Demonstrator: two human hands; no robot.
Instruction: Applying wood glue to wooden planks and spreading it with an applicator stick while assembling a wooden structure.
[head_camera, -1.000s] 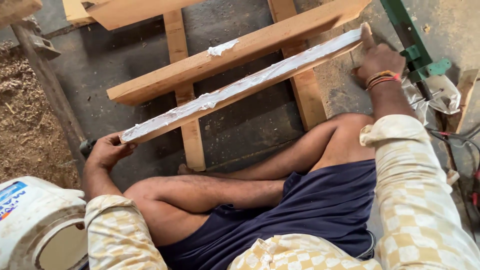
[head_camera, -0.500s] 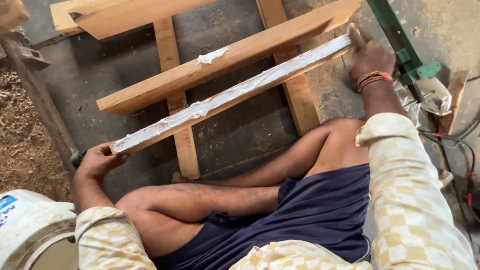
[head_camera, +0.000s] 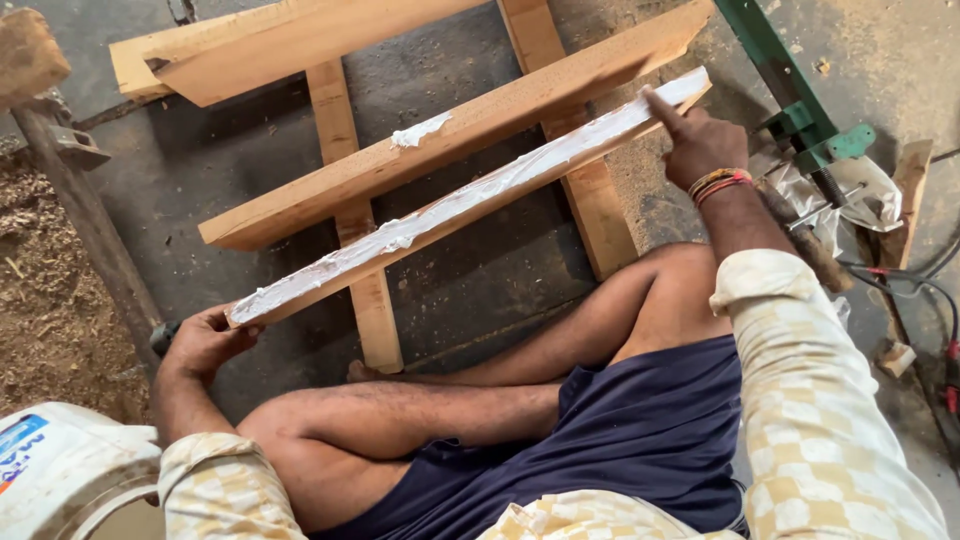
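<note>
Floor-level plank (head_camera: 470, 195) between seemingly gripping hands

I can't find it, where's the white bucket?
In the head view, the white bucket sits at the bottom left corner, beside the person's left elbow and just below the left hand gripping the glue-coated plank.

Matt bare-wood plank (head_camera: 470, 195) coated with wet-looking, perhaps glossy, white paste (head_camera: 400, 232).
</note>
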